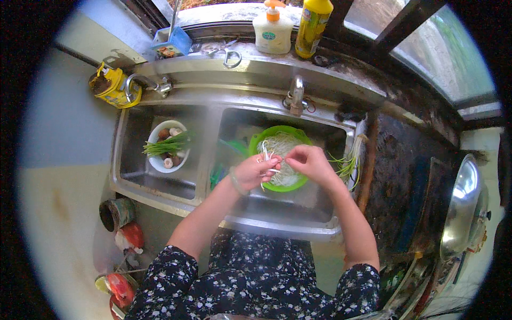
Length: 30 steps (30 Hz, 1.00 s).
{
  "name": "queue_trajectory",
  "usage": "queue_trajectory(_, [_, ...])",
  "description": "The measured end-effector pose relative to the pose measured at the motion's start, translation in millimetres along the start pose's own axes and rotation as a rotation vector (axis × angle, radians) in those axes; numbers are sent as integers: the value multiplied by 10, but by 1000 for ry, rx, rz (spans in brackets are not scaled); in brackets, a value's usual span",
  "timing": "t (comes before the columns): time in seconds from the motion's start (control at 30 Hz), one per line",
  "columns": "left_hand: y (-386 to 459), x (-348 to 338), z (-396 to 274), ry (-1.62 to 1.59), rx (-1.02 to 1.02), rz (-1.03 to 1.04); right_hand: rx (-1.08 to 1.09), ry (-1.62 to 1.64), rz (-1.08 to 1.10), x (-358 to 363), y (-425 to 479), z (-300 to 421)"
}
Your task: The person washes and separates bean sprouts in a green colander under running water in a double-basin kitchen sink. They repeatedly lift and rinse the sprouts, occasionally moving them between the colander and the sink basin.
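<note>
Several bean sprouts (265, 151) are gripped in my left hand (256, 172), which is above the left side of a green plastic colander (296, 186). My right hand (310, 160) is close beside it, thumb and forefinger pinched near the left fingertips; whether a small piece lies between them I cannot tell. More white bean sprouts (282, 145) fill the colander, which stands in the right basin of a steel sink. In the left basin, a white basket (157, 166) holds mushrooms (168, 162) with cut green stalks (166, 146) laid across them.
Two faucets (297, 94) (150, 82) rise behind the basins. Spring onions (354, 160) lie on the sink's right edge. Scissors (228, 55), a soap pump bottle (273, 34) and a yellow bottle (313, 30) are on the back ledge. A metal lid (460, 204) stands at the right.
</note>
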<state>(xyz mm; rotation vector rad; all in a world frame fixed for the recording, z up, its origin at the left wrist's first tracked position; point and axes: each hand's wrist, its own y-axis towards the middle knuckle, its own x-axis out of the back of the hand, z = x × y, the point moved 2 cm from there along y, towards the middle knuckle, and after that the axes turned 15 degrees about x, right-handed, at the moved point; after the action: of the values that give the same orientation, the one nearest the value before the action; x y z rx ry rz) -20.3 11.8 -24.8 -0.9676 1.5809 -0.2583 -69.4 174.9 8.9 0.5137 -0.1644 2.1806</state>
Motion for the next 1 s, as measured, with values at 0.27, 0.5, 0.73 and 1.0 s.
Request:
queue_trajectory(0.27, [-70, 56, 8, -99, 5, 53, -82, -292, -179, 35, -812, -4])
queue_trajectory(0.5, [-51, -29, -10, -64, 61, 75, 156, -341, -140, -89, -689, 123])
queue_trajectory(0.73, [-33, -16, -18, -211, 84, 196, 341, -413, 21, -93, -372, 138])
queue_trajectory(1.0, [64, 116, 50, -344, 24, 260, -203, 457, -302, -269, -410, -70])
